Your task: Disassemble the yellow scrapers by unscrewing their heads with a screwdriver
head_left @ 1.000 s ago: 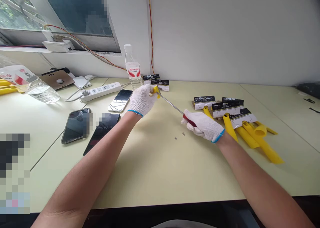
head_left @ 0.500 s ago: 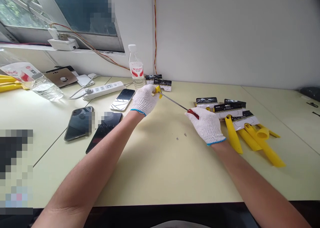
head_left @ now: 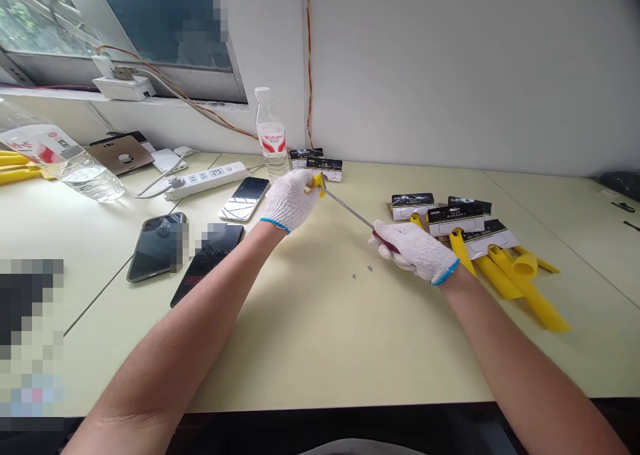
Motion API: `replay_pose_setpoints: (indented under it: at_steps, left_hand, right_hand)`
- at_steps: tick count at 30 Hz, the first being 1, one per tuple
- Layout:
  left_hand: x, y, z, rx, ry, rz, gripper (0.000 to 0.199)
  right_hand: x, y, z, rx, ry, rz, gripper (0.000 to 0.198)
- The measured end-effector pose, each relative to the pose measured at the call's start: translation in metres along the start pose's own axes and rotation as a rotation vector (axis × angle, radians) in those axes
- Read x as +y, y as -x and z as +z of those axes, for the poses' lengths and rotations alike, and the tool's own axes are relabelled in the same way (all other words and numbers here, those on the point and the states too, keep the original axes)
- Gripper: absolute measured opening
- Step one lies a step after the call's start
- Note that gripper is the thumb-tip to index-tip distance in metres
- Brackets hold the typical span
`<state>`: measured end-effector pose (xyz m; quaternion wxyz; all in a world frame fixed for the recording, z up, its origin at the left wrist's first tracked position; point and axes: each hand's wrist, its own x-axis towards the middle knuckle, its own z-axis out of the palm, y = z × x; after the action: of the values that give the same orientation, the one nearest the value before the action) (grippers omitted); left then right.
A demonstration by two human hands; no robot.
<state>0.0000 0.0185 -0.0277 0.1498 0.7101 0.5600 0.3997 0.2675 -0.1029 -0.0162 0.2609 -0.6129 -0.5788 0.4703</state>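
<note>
On the table [head_left: 320, 362], two dark-screened smartphones [head_left: 154, 250] lie toward 11 o'clock from the wearer, the right one's timer showing 00:07:4, last digit unclear; two small metal objects [head_left: 354, 276] lie just past 12. Toward 2 are overlapping yellow plastic parts [head_left: 537, 300] and four black-and-white cards [head_left: 457, 223], print too small to read. Between 12 and 1, the right hand [head_left: 413, 245] has gloved fingers wrapped around a red-handled screwdriver [head_left: 359, 217]. At 12, the left hand [head_left: 290, 200] pinches a yellow plastic piece [head_left: 321, 183] in gloved fingers, at the screwdriver's tip. Beyond, a third smartphone [head_left: 245, 198] lies past 11, then one "Wahaha" bottle [head_left: 273, 142] and two cards [head_left: 325, 170] near 12.
</note>
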Motion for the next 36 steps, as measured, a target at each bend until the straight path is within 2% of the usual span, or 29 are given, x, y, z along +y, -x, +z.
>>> replay_pose_setpoints:
  at_steps: [2,3,8,11,13,18,22,25,30,36]
  left_hand:
    - [0.000,-0.001,0.000,0.005,0.013,-0.004,0.031]
    - [0.000,-0.002,0.000,0.009,0.018,-0.006,0.032]
    - [0.000,-0.003,0.001,0.032,0.035,-0.011,0.032]
    - [0.000,-0.001,0.001,0.038,0.035,-0.009,0.032]
    - [0.002,0.000,0.001,0.041,0.031,-0.010,0.032]
    - [0.005,0.001,-0.003,0.028,0.015,-0.014,0.033]
    - [0.006,0.003,-0.002,0.016,0.006,-0.013,0.031]
    - [0.007,0.006,0.001,0.013,0.005,-0.011,0.031]
    - [0.015,0.014,0.003,0.015,0.010,-0.003,0.027]
    - [0.024,0.021,-0.005,0.042,0.023,0.016,0.022]
  right_hand:
    - [-0.002,0.001,0.000,-0.016,0.006,0.026,0.066]
    - [-0.003,0.002,0.001,0.027,0.074,0.000,0.065]
    - [-0.001,-0.002,0.009,0.434,0.497,-0.253,0.044]
    - [0.001,-0.004,0.016,0.564,0.643,-0.334,0.039]
    - [0.002,-0.004,0.020,0.601,0.713,-0.350,0.041]
    - [0.002,-0.004,0.018,0.507,0.760,-0.412,0.051]
    - [0.003,-0.005,0.007,0.401,0.690,-0.381,0.058]
    - [0.003,-0.005,0.001,0.324,0.581,-0.326,0.062]
    - [0.003,-0.002,-0.005,0.240,0.379,-0.123,0.068]
    - [0.005,-0.005,-0.007,0.089,-0.035,-0.015,0.052]
